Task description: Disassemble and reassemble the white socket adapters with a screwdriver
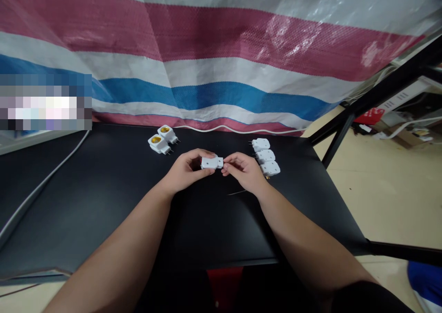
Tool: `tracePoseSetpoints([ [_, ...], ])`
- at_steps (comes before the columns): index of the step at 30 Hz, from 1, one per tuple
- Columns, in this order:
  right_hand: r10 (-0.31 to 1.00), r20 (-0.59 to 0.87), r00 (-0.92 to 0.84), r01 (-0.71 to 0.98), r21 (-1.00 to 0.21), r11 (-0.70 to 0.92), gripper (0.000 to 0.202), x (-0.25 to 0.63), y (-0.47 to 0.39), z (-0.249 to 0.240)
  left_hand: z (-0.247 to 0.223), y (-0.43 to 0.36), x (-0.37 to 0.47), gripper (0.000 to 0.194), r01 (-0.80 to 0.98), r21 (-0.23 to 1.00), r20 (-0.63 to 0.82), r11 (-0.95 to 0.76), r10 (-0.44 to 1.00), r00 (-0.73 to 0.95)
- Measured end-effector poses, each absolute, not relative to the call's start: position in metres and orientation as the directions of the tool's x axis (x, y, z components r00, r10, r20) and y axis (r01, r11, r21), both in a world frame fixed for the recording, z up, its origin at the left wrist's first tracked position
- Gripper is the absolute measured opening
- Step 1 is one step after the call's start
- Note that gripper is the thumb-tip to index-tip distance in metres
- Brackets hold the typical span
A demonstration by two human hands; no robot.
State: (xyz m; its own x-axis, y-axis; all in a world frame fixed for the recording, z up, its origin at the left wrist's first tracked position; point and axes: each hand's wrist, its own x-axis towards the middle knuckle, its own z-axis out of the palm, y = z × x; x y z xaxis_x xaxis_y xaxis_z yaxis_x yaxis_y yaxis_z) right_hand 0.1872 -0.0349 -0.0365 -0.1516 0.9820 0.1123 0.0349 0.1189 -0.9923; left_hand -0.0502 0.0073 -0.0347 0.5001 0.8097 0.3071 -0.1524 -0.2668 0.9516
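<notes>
My left hand (186,168) is closed around the wide end of a white plug-in lamp socket (211,162), thumb on the near side and fingers on the far side. Its flat face with small screw holes points up, and a bit of red shows by my left fingers. At the narrow right end, my right hand (243,168) has its fingertips pinched together; they hide the pins there. To the left stand two similar lamp sockets (157,143) with gold-coloured round openings up and metal pins pointing right. Several more white sockets (265,155) lie face down beyond my right hand, pins to the left.
A thin metal rod (236,193) lies on the black table (103,202) near my right wrist. A small brass-coloured piece (267,177) sits by the right-hand sockets. White cables run along the back and left. A striped plastic sheet (207,37) hangs behind; a black frame (340,124) stands right.
</notes>
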Motion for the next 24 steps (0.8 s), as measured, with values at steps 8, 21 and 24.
tracePoseSetpoints([
  [8, 0.985, -0.033, -0.172, 0.020, -0.999, -0.030, 0.033, 0.1865, -0.0315, -0.0354, -0.0360, 0.0072, -0.0526, 0.036, -0.148, 0.958, 0.288, -0.247, 0.798, 0.529],
  [21, 0.987, -0.031, -0.160, 0.034, -0.999, -0.025, 0.028, 0.1852, -0.0324, -0.0323, -0.0336, 0.0093, -0.0473, 0.039, -0.112, 0.975, 0.222, -0.194, 0.911, 0.348],
  [24, 0.988, -0.028, -0.155, 0.015, -1.000, -0.026, 0.030, 0.1853, -0.0312, -0.0345, -0.0377, 0.0142, -0.0525, 0.039, -0.077, 0.969, 0.245, -0.233, 0.946, 0.212],
])
